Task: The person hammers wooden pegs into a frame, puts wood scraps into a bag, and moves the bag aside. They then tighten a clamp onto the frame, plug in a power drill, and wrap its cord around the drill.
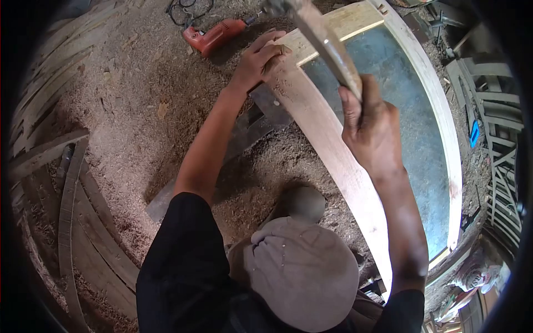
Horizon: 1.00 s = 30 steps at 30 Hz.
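My right hand (pixel 372 130) is closed around the wooden handle of a hammer (pixel 327 44), raised over the frame. Its dark head sits at the top edge of the view, partly cut off. My left hand (pixel 261 62) grips the near-left corner of a large pale wooden frame (pixel 336 158), fingers curled over the wood. One side of this frame is curved, and a bluish-grey, glass-like panel (pixel 411 105) fills it. Under the corner by my left hand lies a flat dark board (pixel 272 108).
A red power drill (pixel 214 36) with a black cord lies on sawdust-covered ground (pixel 139 94) beyond my left hand. Wooden strips (pixel 66 205) are piled on the left, slatted pieces (pixel 499 111) on the right. A blue object (pixel 474 134) lies there. Rounded beige cloth (pixel 311 272) shows between my arms.
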Each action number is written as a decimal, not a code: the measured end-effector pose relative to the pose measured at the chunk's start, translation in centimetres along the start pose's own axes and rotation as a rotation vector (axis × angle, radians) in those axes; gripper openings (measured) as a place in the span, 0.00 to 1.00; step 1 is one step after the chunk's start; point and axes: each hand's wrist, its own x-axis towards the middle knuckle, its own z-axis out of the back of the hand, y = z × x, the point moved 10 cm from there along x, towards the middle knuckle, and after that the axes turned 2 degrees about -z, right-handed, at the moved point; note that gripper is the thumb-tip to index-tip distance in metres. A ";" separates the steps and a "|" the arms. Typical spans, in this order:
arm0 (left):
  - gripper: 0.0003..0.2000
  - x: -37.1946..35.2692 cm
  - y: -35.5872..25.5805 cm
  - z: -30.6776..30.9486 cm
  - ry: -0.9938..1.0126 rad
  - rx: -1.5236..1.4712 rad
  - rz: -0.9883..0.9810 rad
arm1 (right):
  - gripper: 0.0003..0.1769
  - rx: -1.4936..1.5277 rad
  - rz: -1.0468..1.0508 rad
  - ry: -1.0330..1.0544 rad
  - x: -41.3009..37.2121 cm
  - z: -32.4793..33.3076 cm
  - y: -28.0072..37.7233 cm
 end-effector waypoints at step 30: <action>0.22 -1.5 12.3 -3.7 0.228 0.451 0.336 | 0.17 0.222 -0.011 -0.143 0.0 0.0 -0.2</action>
